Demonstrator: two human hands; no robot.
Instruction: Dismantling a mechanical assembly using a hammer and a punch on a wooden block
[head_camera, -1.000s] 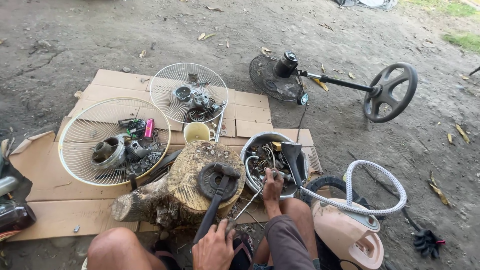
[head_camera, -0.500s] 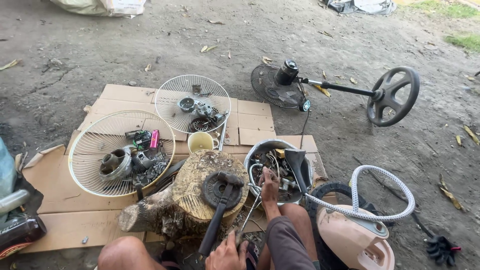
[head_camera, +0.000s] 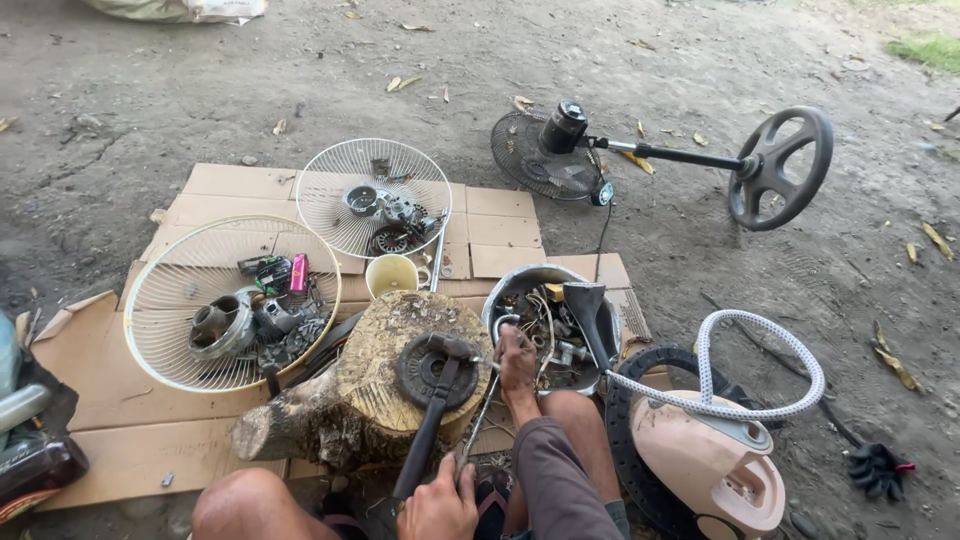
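Left hand (head_camera: 438, 508) has been drawn back, fingers wrapped on hammer (head_camera: 432, 415) handle | right hand (head_camera: 517, 358) kept reaching into metal bowl (head_camera: 520, 285), fingers among scrap, grip unclear | sorting judged under way

Dirt ground (head_camera: 300, 70) carries flattened cardboard (head_camera: 510, 225), with two fan grilles (head_camera: 175, 290), a cup (head_camera: 392, 274) and a stump (head_camera: 340, 400) on it; a fan (head_camera: 560, 150) lies on bare dirt.

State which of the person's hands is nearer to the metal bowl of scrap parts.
Right. The right hand reaches into the metal bowl; the left hand grips a hammer handle, nearer the body.
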